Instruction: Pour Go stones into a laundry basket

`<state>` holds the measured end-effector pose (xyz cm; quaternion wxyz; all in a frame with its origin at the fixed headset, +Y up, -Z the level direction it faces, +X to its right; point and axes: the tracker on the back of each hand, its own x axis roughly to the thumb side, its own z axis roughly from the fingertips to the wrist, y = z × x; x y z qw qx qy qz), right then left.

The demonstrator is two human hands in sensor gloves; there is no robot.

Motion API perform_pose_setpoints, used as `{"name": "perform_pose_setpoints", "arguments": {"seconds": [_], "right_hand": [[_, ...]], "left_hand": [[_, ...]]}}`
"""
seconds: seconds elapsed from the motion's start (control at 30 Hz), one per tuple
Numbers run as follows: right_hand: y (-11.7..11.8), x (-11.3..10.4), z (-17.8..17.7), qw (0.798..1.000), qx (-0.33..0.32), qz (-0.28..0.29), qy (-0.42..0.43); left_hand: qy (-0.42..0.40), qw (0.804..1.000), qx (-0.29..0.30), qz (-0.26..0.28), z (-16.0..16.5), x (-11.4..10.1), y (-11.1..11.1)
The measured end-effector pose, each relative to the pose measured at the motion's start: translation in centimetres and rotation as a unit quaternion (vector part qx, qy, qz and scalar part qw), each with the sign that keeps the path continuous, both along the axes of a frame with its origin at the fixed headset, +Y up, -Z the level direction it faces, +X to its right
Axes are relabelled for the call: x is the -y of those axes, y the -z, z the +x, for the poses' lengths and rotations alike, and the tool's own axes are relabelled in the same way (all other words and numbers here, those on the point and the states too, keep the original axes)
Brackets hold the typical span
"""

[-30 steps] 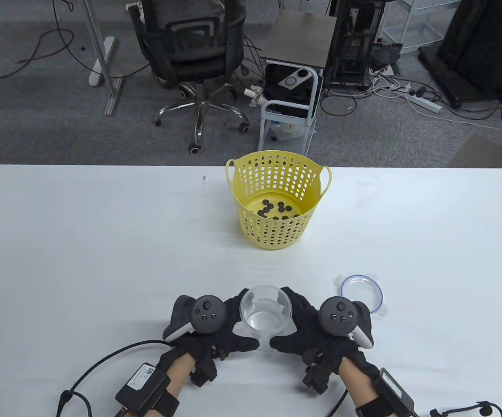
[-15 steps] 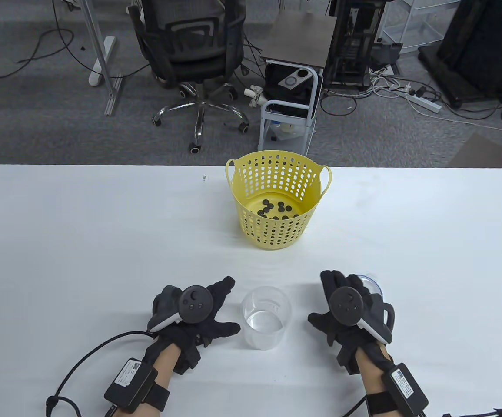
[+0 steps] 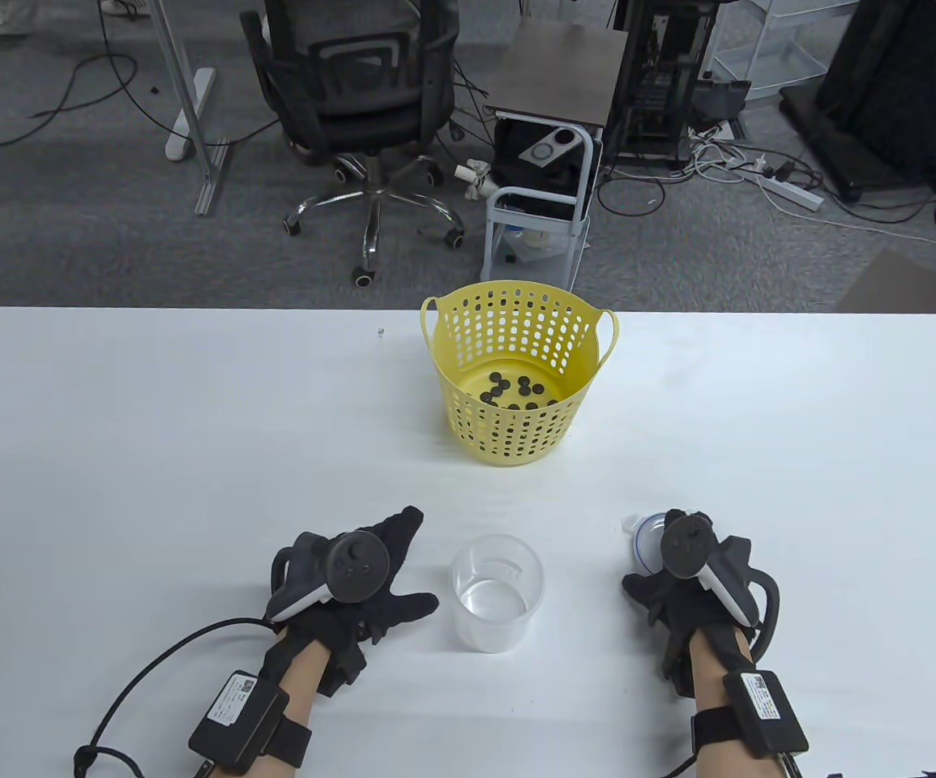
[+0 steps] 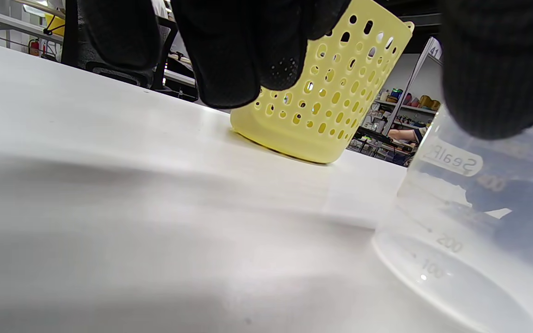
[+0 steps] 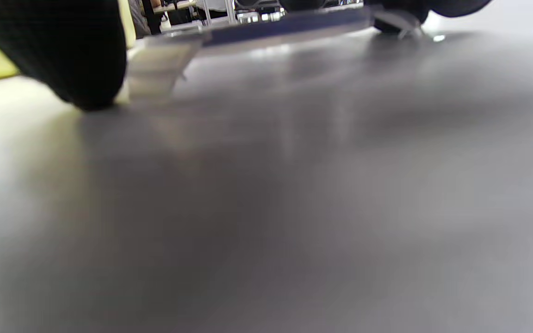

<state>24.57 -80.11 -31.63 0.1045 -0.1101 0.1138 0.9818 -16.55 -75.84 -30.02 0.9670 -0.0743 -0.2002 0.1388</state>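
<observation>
1. On the near left of the white table (image 3: 151,454), the left hand (image 3: 354,587) lay flat with its fingers spread wide, holding nothing; its thumb pointed toward the cup just beside it without touching.
2. Near centre, the clear plastic cup (image 3: 496,592) stood upright and looked empty, free of both hands; the left wrist view showed printed measuring marks on its wall.
3. Farther back, at the middle of the far edge, the yellow laundry basket (image 3: 516,324) stood upright with the black Go stones (image 3: 514,389) scattered on its floor.
4. On the near right, the right hand (image 3: 678,579) reached over the blue-rimmed lid (image 3: 646,539). The right wrist view showed fingertips at the lid's edge and one side raised off the table; whether the fingers had actually closed on it I could not tell.
5. Judging by this, the pour was done and the step in hand was fetching the lid.
6. The next move would call for a firm pinch on the lid's rim, then carrying it left over the cup and pressing it down level.
</observation>
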Motion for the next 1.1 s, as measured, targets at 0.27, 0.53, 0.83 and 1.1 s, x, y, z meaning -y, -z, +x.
{"name": "perform_pose_setpoints", "arguments": {"seconds": [0.27, 0.53, 0.83, 1.1], "right_hand": [[-0.2, -2.2, -1.9, 0.995, -0.034, 0.090, -0.002], [-2.4, -7.1, -3.7, 0.964, -0.087, 0.207, 0.144], [-5.1, -10.8, -9.5, 0.927, -0.203, 0.260, 0.181], [-6.8, -11.1, -13.3, 0.918, -0.266, 0.251, 0.151]], "left_hand": [[-0.001, 1.000, -0.001, 0.005, 0.0, -0.2, -0.5], [-0.004, 1.000, -0.008, 0.000, -0.4, -0.2, -0.2], [0.001, 1.000, -0.012, -0.009, -0.5, 0.0, 0.0], [0.005, 1.000, -0.013, -0.013, -0.5, -0.1, 0.0]]}}
